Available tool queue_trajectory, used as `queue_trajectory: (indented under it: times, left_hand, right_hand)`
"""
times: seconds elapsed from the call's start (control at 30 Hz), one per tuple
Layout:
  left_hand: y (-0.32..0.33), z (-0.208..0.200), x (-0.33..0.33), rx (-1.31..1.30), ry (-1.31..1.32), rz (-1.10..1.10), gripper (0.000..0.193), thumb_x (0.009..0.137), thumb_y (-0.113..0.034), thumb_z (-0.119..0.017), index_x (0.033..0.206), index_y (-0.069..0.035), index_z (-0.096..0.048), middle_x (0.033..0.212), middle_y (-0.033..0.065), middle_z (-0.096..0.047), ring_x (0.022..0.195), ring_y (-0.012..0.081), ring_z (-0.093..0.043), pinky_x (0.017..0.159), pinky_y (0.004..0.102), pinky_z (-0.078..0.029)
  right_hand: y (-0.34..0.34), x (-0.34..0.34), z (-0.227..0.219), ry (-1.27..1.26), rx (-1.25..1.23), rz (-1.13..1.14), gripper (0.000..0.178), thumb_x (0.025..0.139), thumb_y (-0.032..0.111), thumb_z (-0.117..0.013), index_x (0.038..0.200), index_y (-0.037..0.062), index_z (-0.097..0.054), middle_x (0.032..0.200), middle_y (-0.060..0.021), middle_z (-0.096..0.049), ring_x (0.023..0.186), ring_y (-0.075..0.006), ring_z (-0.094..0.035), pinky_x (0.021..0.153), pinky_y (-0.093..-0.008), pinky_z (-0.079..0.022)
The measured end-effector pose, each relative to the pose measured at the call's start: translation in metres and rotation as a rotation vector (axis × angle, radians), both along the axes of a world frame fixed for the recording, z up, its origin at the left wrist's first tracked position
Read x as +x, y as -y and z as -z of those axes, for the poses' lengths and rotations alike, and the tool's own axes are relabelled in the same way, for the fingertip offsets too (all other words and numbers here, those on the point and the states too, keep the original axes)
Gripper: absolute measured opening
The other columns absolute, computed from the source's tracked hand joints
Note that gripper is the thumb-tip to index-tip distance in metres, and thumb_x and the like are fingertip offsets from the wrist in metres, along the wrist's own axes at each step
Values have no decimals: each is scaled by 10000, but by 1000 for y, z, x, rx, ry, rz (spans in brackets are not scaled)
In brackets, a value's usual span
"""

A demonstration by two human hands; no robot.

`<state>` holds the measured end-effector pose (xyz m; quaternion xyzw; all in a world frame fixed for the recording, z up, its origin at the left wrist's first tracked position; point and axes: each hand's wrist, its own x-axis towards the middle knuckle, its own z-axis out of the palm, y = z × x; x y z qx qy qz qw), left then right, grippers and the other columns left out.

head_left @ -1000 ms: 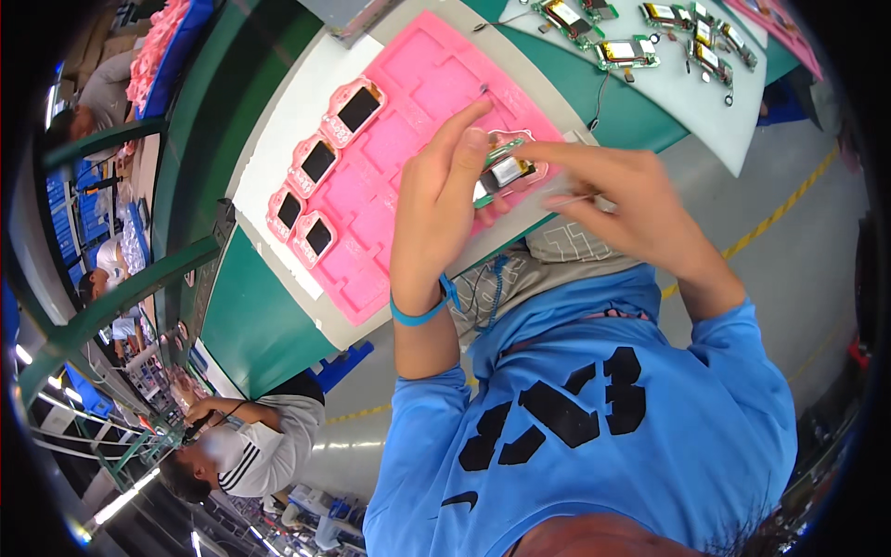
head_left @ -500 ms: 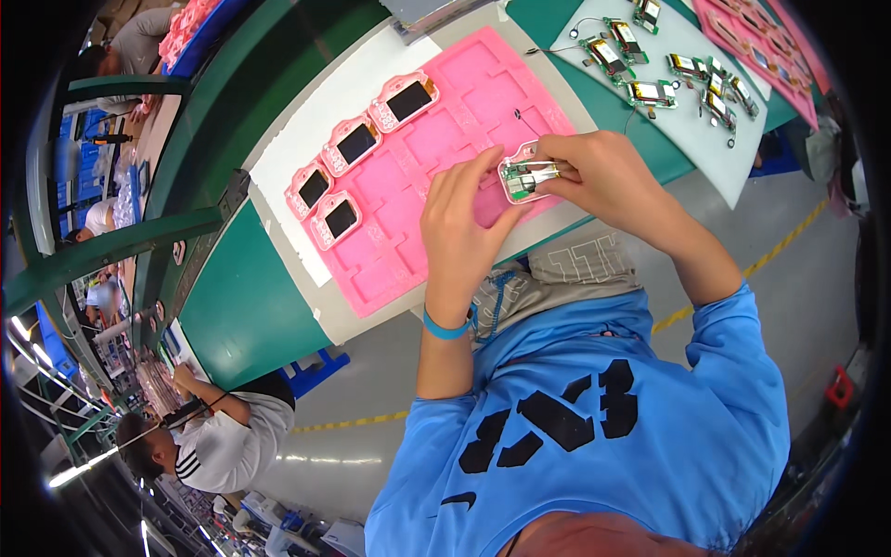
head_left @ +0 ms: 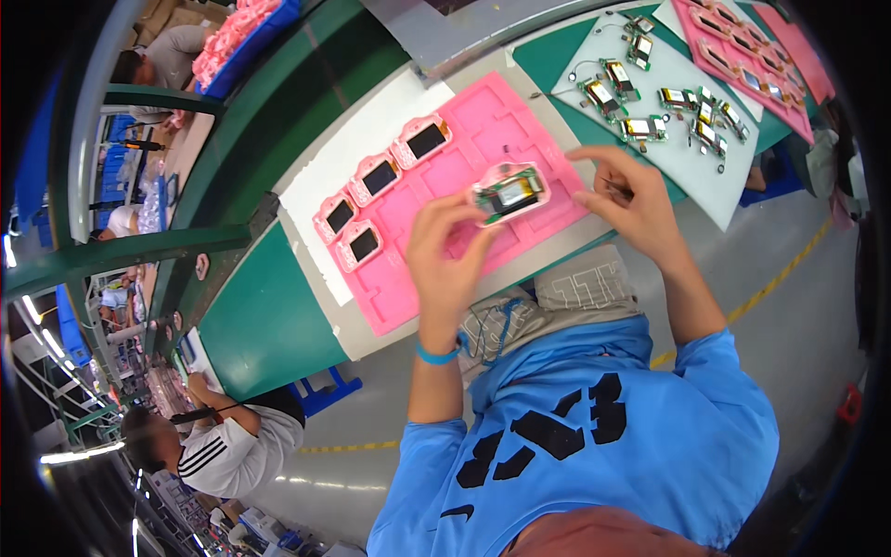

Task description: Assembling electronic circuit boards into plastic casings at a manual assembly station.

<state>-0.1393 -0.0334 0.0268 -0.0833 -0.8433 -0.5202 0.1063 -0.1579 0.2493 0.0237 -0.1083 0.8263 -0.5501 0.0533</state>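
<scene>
My left hand grips the left end of a pink and white device housing between thumb and fingers, above the pink tray. Inside the housing lies a green circuit board with a silver battery. To the right of it is my right hand, apart from the housing. Its thumb and index finger are spread and nothing shows between them; the other fingers curl toward the palm. On the left part of the pink tray sit several pink housings with dark screens.
At the upper right, a pale board carries several loose circuit boards with batteries. Beyond it lies another pink tray with housings. A green metal frame crosses the left side. A co-worker in white sits lower left.
My right hand has let go of the battery and circuit board and drawn away to the right. The battery now lies flat in the housing, still held by my left hand.
</scene>
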Motion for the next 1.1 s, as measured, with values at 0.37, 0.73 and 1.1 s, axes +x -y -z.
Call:
queue_trajectory:
  times: [0.37,0.73,1.1]
  left_hand:
    - [179,3,-274,-463,-82,-190,127,902,-121,-818,961,-24,-762,880,64,-766,791,169,-672,805,304,-542]
    - [-140,-27,-99,-452,-352,393,338,865,-143,-782,1190,-50,-759,1172,110,-743,1123,335,-649,988,420,-530]
    - [-207,42,-88,-379,-528,226,330,877,-169,-760,1190,-78,-712,1221,88,-667,1107,302,-541,1011,385,-461]
  right_hand:
    - [2,7,42,-343,150,-24,183,906,69,-779,1088,83,-762,917,-28,-677,652,-181,-565,621,-314,-453]
    - [-24,56,-4,-168,-246,26,127,897,64,-788,1023,45,-792,852,-44,-723,625,-172,-569,596,-306,-449]
    - [127,-140,-33,-530,494,-278,243,888,256,-735,1036,67,-772,942,-171,-795,833,-381,-749,722,-478,-575]
